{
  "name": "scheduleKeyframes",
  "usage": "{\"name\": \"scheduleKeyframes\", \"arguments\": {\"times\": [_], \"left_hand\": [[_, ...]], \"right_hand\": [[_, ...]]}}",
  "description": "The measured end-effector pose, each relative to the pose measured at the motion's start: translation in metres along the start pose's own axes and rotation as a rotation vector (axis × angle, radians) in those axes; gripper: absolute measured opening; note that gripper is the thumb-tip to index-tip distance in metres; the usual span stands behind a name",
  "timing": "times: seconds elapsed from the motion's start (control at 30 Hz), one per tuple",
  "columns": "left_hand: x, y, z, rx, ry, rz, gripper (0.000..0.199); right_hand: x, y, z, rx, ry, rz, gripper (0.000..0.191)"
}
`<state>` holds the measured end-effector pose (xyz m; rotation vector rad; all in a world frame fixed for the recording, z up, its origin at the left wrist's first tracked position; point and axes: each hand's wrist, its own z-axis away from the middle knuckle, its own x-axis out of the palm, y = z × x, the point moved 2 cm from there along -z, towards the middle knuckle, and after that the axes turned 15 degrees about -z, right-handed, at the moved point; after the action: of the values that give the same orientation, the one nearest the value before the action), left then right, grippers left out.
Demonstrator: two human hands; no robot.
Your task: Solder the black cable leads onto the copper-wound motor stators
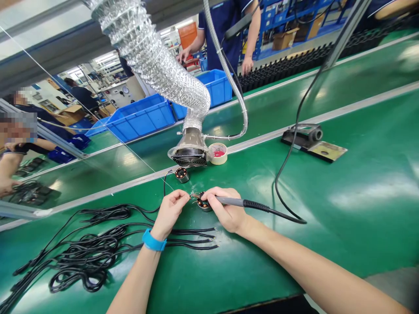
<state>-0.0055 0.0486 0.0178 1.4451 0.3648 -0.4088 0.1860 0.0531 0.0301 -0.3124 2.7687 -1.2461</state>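
The grey handle of a soldering iron (pixel 231 201) lies in my right hand (pixel 227 209), whose fingers are closed round it. Its tip points left, over a small round motor stator (pixel 204 205) with copper windings. Just left of that stator, my left hand (pixel 172 209) pinches a thin strand, maybe solder wire (pixel 167 184), near the iron's tip; a blue band circles the wrist. A second stator (pixel 182 175) stands farther back, beside a black cable end. Exactly where tip and wires meet is too small to make out.
Black cables (pixel 94 248) lie coiled at the left. A fume fan (pixel 190 157) on a silver duct hangs behind the stators, beside a tape roll (pixel 218 154). An iron stand (pixel 310 139) is at the right. Blue bins (pixel 140 117) and other people are beyond the conveyor.
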Motion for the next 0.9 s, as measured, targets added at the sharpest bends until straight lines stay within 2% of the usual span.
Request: {"name": "scheduleKeyframes", "arguments": {"times": [0.23,0.9], "left_hand": [[-0.0003,0.0006,0.0,-0.003,-0.003,0.004,0.029],[-0.001,-0.0009,0.0004,-0.009,-0.012,0.003,0.027]], "right_hand": [[-0.0042,0.0026,0.0,0.073,0.136,-0.073,0.025],[-0.001,0.0002,0.0016,0.069,0.08,-0.029,0.024]]}}
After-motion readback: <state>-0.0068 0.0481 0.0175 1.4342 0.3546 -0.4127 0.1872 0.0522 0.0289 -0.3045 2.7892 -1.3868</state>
